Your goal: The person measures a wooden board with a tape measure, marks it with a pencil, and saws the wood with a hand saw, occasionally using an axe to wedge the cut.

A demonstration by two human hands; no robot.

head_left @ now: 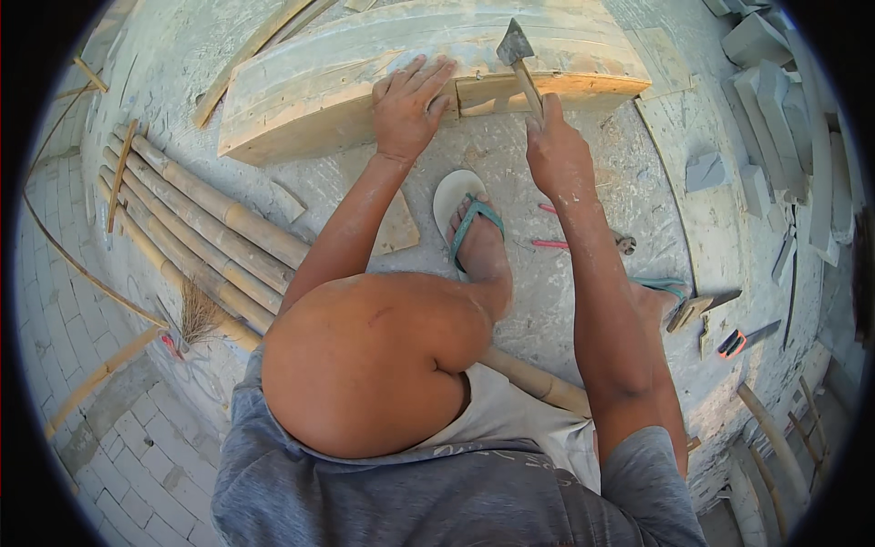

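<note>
A long wooden box-like form [301, 128] lies across the floor in front of me, with a joint or gap in its near side. My left hand [407, 108] rests on its top near edge, fingers spread and holding nothing. My right hand [558, 150] is wrapped round the wooden handle of a hatchet [516, 46]. Its dark, wedge-shaped metal head points away from me, over the top of the form and to the right of my left hand. Whether the head touches the wood I cannot tell.
Bamboo poles [214, 210] lie at the left beside a twig broom [196, 314]. Red-handled pincers [551, 243] lie on the floor near my sandalled foot [478, 237]. At the right are a saw with an orange-black handle [732, 344] and stacked grey blocks [770, 105].
</note>
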